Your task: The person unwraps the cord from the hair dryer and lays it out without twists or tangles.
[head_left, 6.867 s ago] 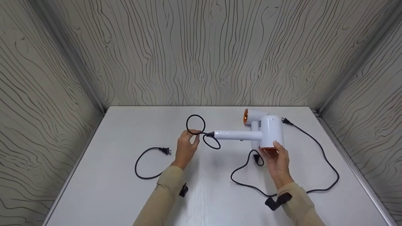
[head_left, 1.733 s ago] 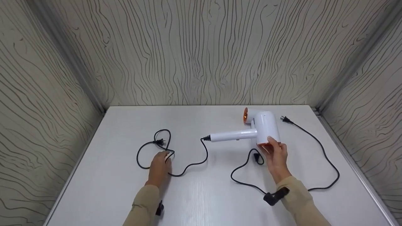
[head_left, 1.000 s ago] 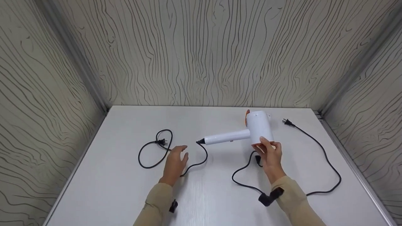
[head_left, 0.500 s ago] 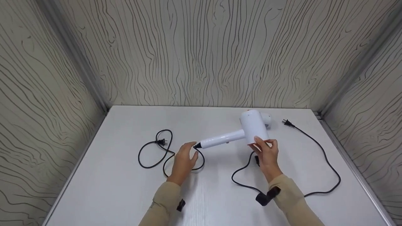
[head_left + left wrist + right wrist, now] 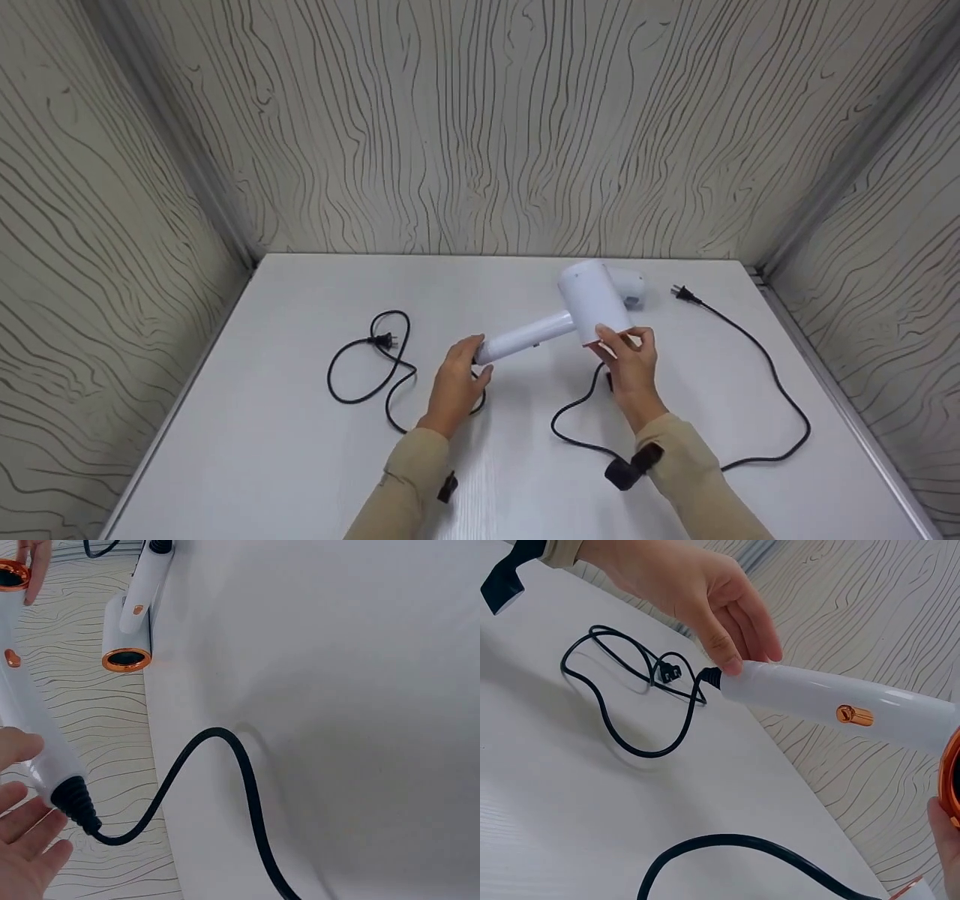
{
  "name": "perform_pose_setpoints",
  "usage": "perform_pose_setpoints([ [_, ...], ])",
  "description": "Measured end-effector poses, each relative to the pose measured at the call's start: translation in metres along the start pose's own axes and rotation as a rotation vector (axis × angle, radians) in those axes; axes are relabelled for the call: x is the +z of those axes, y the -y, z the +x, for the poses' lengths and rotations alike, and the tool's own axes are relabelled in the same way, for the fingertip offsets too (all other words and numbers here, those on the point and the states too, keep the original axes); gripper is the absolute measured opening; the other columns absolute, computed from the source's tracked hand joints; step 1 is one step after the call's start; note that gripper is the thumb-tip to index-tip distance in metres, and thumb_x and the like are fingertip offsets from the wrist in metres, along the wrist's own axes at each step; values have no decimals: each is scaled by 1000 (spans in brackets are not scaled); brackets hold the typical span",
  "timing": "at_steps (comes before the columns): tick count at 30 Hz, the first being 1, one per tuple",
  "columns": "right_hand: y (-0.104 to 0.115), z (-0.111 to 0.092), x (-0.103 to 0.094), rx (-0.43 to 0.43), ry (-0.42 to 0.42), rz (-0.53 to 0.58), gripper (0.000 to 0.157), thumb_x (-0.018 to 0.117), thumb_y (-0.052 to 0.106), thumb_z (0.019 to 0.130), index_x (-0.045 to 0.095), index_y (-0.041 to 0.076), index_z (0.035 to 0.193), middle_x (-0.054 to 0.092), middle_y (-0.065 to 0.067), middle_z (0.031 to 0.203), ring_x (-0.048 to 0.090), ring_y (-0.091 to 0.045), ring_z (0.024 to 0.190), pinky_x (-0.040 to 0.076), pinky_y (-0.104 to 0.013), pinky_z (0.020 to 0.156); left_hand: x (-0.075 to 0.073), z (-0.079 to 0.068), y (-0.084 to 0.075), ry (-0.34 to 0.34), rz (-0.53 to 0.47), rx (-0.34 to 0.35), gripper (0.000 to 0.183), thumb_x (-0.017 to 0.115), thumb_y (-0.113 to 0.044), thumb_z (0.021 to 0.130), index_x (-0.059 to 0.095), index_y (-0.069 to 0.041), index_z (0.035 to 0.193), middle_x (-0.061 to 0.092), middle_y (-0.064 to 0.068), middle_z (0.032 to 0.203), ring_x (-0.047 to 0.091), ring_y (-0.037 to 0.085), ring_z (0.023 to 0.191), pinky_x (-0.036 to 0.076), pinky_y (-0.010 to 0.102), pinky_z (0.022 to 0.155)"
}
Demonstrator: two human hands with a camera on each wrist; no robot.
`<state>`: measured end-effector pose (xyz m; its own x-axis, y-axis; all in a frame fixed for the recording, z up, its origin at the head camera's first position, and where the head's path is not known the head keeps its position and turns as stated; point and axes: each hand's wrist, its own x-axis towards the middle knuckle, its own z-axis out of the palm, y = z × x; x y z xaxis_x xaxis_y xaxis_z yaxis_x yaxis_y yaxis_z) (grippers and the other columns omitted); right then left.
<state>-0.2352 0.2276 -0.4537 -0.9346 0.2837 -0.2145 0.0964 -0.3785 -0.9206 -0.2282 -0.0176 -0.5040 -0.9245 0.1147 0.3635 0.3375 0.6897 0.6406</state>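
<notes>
My right hand pinches the lower, orange-edged end of a white hair dryer's barrel, holding it raised over the table. The handle slopes down to the left, and an orange switch shows on it in the right wrist view. At the handle's end is my left hand, thumb on one side and loosely spread fingers on the other, as the left wrist view shows. From the black cord sleeve there, the cord drops to the table and loops toward its plug.
Behind the raised dryer lies a second white hair dryer, partly hidden. Its black cord curves along the right side, with a plug near the back. Wood-patterned panels enclose the white table at the back and sides.
My left hand has left the cord on the table and moved right and up to the handle's end. The right hand has shifted the dryer left and tilted its handle further down.
</notes>
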Motion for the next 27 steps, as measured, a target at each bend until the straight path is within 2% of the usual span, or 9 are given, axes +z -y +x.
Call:
perform_pose_setpoints([
  [7,-2,-1,4,-14,6,6,33,63,4,88,34,14,100,44,-9,124,62,-6,95,58,-23,88,6,-1,-2,40,37,-42,53,73,-10,83,52,-7,133,60,13,131,60,27,122,51,37,104],
  [15,-4,0,7,-15,20,-44,34,65,7,87,35,16,101,45,-7,126,60,-6,101,58,-22,88,7,0,-5,101,57,-104,54,70,-11,87,50,-10,136,60,11,132,60,27,122,50,40,105],
  [22,-7,1,9,-18,33,-44,34,64,6,88,35,14,102,48,-7,122,62,-5,98,58,-21,86,6,0,-5,73,90,-32,50,71,-8,85,53,-5,132,64,14,125,64,27,116,54,38,100],
  [27,-6,2,11,-12,36,-69,35,64,8,88,34,14,106,45,-9,128,60,-6,101,58,-20,87,5,1,-6,74,108,-24,44,70,-8,86,56,-5,128,65,14,123,65,27,114,55,38,98],
])
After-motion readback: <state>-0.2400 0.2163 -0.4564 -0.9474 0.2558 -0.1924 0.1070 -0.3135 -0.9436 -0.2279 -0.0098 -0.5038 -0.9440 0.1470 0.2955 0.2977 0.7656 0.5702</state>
